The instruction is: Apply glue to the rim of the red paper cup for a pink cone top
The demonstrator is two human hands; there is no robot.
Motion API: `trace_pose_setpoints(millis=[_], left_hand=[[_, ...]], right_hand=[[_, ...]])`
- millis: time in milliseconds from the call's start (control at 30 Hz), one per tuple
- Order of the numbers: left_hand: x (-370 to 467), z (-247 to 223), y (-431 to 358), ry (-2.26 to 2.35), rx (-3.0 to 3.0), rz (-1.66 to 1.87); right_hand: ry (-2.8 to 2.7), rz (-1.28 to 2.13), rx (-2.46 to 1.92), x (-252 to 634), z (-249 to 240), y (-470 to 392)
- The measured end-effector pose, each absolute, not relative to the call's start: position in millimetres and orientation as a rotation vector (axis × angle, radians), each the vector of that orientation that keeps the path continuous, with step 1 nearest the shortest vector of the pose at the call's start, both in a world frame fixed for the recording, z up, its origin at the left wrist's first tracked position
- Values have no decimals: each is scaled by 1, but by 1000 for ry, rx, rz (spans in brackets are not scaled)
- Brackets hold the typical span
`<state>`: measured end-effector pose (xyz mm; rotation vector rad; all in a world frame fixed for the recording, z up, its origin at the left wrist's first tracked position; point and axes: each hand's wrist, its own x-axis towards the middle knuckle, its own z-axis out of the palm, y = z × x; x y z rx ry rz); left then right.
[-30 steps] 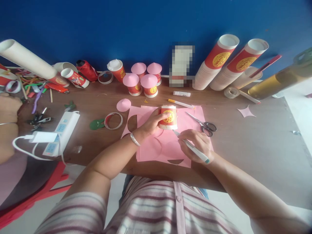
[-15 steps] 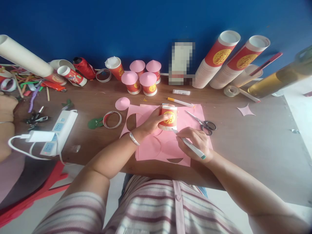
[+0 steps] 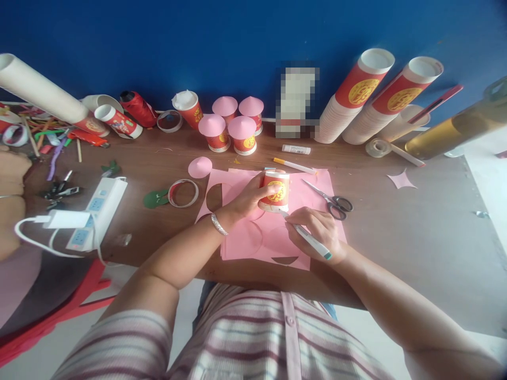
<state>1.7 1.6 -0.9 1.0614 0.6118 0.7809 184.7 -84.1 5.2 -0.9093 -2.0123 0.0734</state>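
My left hand is wrapped round a red and white paper cup with a gold emblem, its thumb across the front. The cup is held above a stack of pink paper. My right hand is closed round a slim white utility knife with a green end. Its pale pointed tip is at the cup's lower white edge; whether it touches or pierces the cup, I cannot tell. Black-handled scissors lie just beyond my right hand. Faint marks show on the cup's lower band.
Several cups topped with pink cones stand behind. A loose pink cone, a tape ring, a marker and a glue stick lie around. Tall cup stacks lean on the wall. A power strip is at left.
Both hands keep their grip on the cup and the knife. The knife's tip has shifted very slightly at the cup's lower edge; the whole view has moved a little.
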Motion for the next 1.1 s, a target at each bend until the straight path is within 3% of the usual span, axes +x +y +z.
trace_pose_setpoints(millis=[1100], left_hand=[[1, -4, 5, 635, 1107, 792]], right_hand=[[-2056, 91, -868, 190, 1, -85]])
